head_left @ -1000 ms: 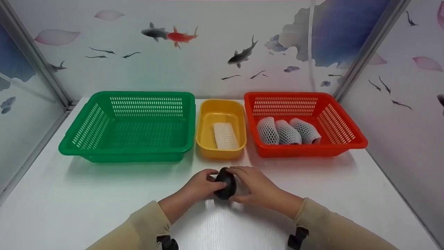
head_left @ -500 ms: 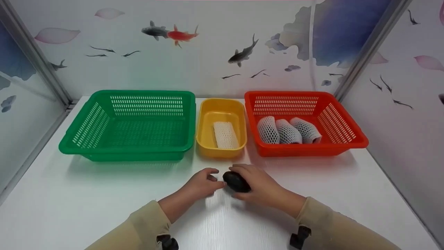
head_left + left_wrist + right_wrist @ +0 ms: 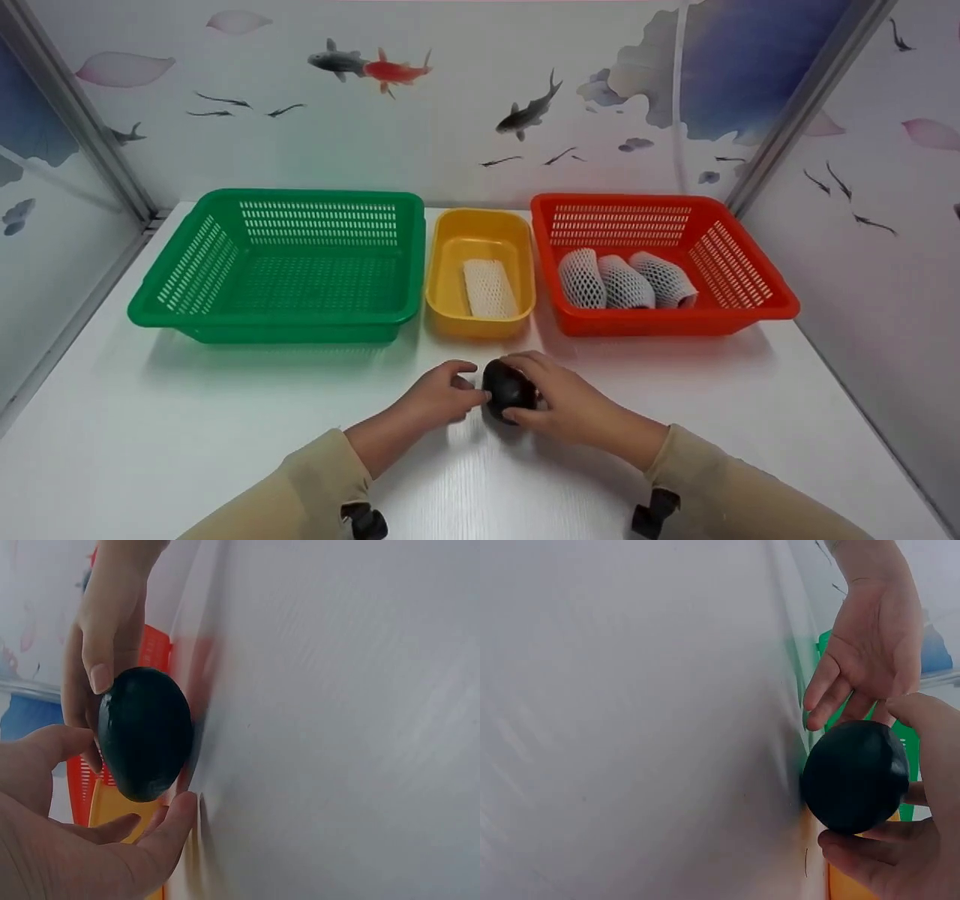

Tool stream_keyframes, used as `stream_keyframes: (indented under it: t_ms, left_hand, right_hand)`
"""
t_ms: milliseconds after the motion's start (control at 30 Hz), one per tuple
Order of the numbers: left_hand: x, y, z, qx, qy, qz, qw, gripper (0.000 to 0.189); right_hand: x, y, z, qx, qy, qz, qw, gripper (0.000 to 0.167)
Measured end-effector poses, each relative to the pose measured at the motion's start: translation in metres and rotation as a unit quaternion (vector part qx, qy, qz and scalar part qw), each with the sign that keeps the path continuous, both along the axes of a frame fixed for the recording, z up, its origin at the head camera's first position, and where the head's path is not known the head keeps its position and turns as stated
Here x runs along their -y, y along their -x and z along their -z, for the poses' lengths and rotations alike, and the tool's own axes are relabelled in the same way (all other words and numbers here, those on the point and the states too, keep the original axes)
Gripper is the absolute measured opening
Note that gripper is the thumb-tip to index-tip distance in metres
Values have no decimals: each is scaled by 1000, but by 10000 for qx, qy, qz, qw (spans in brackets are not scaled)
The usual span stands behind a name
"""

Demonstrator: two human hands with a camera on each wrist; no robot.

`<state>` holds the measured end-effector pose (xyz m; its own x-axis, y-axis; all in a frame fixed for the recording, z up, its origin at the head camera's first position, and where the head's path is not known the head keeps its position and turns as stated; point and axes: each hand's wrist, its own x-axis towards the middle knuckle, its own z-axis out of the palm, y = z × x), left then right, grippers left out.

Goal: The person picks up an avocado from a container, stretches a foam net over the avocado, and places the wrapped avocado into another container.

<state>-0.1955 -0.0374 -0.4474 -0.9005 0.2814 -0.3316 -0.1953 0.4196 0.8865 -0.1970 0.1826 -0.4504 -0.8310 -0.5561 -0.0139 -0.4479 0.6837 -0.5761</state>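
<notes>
A dark, egg-shaped avocado is between both hands over the white table, in front of the yellow tray. My right hand holds it from the right, thumb on the near side and fingers curved over the far side. On the left, my left hand has its fingers loosely bent, with the thumb tip right at the fruit's edge. The left wrist view has the avocado between the spread thumb and fingers of the left hand. In the right wrist view, the fruit sits against the right fingers, the left palm beyond it.
A green basket with nothing in it stands at back left. The yellow tray holds a flat white foam net sleeve. At back right, a red basket holds several sleeved pieces. Printed panels surround the table.
The avocado has passed from between both hands into my right hand's hold, slightly to the right, and has been turned. The left fingers have come off it, that hand staying nearly in place.
</notes>
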Motion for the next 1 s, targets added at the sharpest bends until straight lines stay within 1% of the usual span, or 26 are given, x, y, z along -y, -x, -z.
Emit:
stream_keyframes:
  t_ms: [133, 233, 333, 467, 633, 800, 900, 1000]
  left_hand:
    - [0, -1, 0, 38, -144, -17, 9999, 58]
    - [-1, -1, 0, 84, -200, -14, 9998, 58]
    - [-1, -2, 0, 72, -212, 7, 9997, 57]
    - [-1, -2, -1, -6, -202, 24, 9998, 57]
    - [0, -1, -3, -73, -181, 73, 9998, 58]
    - [2, -1, -4, -113, -242, 97, 9996, 57]
    - [5, -1, -4, -171, -225, 103, 9995, 56]
    - [8, 0, -4, -289, -93, 105, 9995, 55]
  right_hand:
    - [-1, -1, 1, 40, 352, -265, 9990, 64]
    - [-1, -3, 3, 185, 525, -347, 9978, 63]
    - [0, -4, 5, 425, 747, -328, 9958, 61]
    - [4, -6, 5, 477, 849, -216, 9950, 60]
    - [8, -8, 6, 225, 639, -39, 9977, 61]
    - [9, -10, 7, -132, 132, 93, 9998, 64]
    - [10, -9, 7, -451, -210, 127, 9987, 64]
    - [10, -8, 5, -719, -345, 119, 9967, 62]
